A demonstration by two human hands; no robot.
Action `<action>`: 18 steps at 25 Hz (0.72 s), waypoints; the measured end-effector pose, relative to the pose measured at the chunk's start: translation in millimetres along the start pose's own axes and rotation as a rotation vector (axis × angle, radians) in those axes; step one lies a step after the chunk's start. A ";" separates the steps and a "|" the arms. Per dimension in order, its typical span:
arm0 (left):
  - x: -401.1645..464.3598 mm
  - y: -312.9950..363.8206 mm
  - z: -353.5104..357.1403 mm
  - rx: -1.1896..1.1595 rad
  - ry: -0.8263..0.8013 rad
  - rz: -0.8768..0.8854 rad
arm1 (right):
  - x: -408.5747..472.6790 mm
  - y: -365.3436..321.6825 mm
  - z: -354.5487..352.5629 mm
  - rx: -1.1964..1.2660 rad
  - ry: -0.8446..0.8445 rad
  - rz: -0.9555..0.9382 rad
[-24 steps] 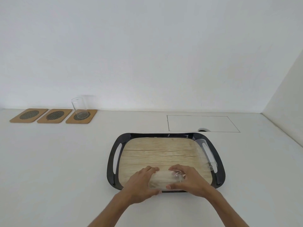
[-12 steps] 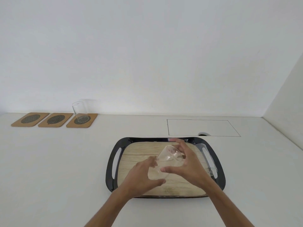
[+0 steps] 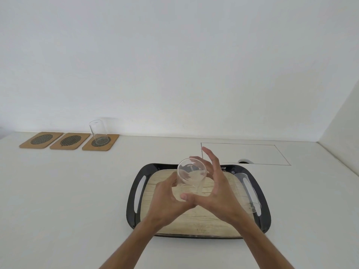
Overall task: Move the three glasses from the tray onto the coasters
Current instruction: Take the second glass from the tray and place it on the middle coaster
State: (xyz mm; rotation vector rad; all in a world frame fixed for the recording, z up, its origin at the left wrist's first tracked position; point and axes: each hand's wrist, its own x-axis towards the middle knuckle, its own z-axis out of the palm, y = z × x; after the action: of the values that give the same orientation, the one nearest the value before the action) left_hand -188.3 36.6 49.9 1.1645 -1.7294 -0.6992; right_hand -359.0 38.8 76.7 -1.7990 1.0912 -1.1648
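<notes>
Both my hands hold a clear glass, tilted, above the black tray with its wood-look floor. My left hand wraps its left side. My right hand has its thumb under the glass and a finger behind the rim, with the other fingers spread. A second glass lies on its side along the tray's right handle. A third glass stands on the right cork coaster at the far left. The middle coaster and the left coaster are bare.
A thin rectangular outline marks a panel in the white counter behind the tray, with a small round opening at its near edge. A side wall closes off the counter on the right.
The glass was picked up from the tray's near edge and lifted up and away while being turned. The right hand's fingers have spread off it and the left hand has closed around it.
</notes>
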 end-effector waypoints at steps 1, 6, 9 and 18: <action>0.1 0.0 0.1 -0.002 0.013 0.013 | -2.2 0.2 0.5 -0.018 -0.004 0.010; 1.0 -4.1 -1.7 0.109 0.100 0.016 | -10.0 6.8 14.2 -0.041 0.071 0.024; -0.2 -3.2 -3.6 0.185 0.134 -0.003 | -9.2 7.9 22.8 -0.041 0.110 -0.009; 2.7 -14.8 -51.0 0.066 -0.034 -0.052 | 24.5 0.7 41.2 0.011 -0.008 0.027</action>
State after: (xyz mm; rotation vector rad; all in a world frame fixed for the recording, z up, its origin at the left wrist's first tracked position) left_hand -136.7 30.0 60.4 1.2532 -1.7682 -0.7012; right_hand -315.0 21.0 70.3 -1.7738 1.0998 -1.1445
